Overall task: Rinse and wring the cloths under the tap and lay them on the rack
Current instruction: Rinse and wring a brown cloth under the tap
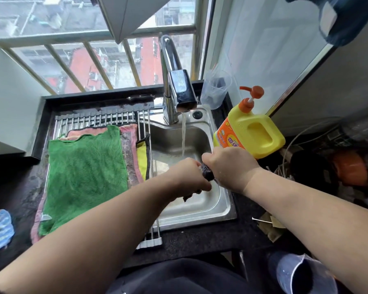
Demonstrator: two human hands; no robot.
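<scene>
The black speckled stone counter [200, 236] holds a small stainless steel sink [200, 217]. Across the sink's left side lies the roll-up rack of steel rods [98, 119]. A fuzzy green cloth [83, 172] is spread on top, over pink cloths [134, 149] and a yellow one [141, 160] at its right edge.

To my right a yellow plastic detergent bottle with an orange pump [253, 134] stands at the sink's corner, just beside my right wrist. The chrome swivel tap [174, 81] is running, and its thin stream of water [183, 134] falls just behind my knuckles.

My left hand [189, 175] and right hand [227, 166] are both closed in fists around a dark, twisted cloth [207, 172]. I hold it over the basin, with one end hanging below my left fist.

I judge this to be the wringing step. The risks:
- A hard twist could swing my right elbow or wrist into the bottle and tip it.
- My wet grip could slip and drop the cloth into the basin.
- If I wring too little, the cloth will drip over the cloths already laid out.
- The rack is nearly covered, so this one may have to overlap the others.
</scene>
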